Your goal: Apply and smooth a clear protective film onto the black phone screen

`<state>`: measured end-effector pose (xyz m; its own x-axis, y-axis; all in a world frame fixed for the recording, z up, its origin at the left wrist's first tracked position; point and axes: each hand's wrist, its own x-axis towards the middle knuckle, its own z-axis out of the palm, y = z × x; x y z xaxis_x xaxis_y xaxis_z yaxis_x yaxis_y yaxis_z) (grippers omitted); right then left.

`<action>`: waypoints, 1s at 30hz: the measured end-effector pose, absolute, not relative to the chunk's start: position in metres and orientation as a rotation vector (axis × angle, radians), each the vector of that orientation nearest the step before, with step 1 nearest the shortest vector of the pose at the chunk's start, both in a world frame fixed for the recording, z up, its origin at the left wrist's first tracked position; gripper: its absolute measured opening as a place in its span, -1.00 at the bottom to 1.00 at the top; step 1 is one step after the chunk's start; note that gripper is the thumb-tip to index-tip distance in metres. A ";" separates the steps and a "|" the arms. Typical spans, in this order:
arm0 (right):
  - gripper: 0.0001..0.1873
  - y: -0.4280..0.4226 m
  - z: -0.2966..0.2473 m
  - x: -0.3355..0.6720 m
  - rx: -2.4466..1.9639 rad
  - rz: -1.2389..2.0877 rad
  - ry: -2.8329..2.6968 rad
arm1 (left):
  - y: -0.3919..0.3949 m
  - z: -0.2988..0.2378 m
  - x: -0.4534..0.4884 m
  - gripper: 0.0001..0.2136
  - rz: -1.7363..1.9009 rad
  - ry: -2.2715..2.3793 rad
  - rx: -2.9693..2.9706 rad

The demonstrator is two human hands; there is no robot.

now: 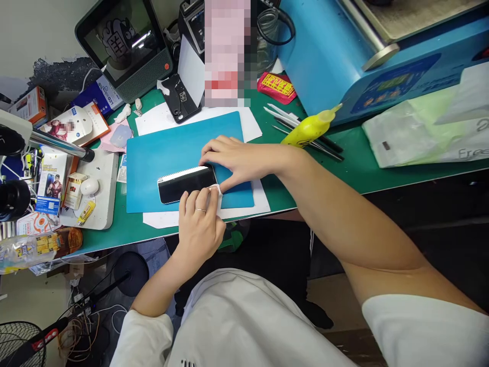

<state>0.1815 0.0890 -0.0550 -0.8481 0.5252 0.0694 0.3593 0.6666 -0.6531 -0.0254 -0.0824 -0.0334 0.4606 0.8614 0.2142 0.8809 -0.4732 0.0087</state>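
A smartphone (185,186) with a dark, glossy screen lies on a blue mat (153,153). My left hand (200,224) is closed on a small white wipe (218,198) at the phone's near right corner, fingertips against the near edge. My right hand (237,160) comes in from the right and straddles the phone's right end, its fingers at the far corner and its thumb close to the wipe. The palm side of both hands is hidden.
White paper lies under the mat on the green table (275,178). A yellow squeeze bottle (309,128) and thin tools are right; a blue machine (321,56) stands behind. A dark phone part (179,99) lies beyond the mat. Boxes and a white tray (109,178) crowd the left.
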 end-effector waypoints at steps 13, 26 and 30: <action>-0.26 0.090 -0.055 0.181 -0.709 0.942 -2.628 | -0.085 -0.038 -0.027 -0.48 -0.279 -1.616 -2.603; -0.17 0.087 -0.049 0.182 -0.779 0.989 -2.644 | -0.098 -0.043 -0.050 -0.44 -0.295 -1.855 -2.418; -0.16 0.087 -0.049 0.183 -0.786 1.000 -2.639 | -0.108 -0.044 -0.076 -0.45 -0.273 -1.933 -2.326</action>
<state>0.1834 0.0872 -0.0493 -0.8352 0.5499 0.0084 0.4062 0.6271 -0.6647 -0.0762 -0.1075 -0.0437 0.1760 0.9630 0.2042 0.9819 -0.1866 0.0337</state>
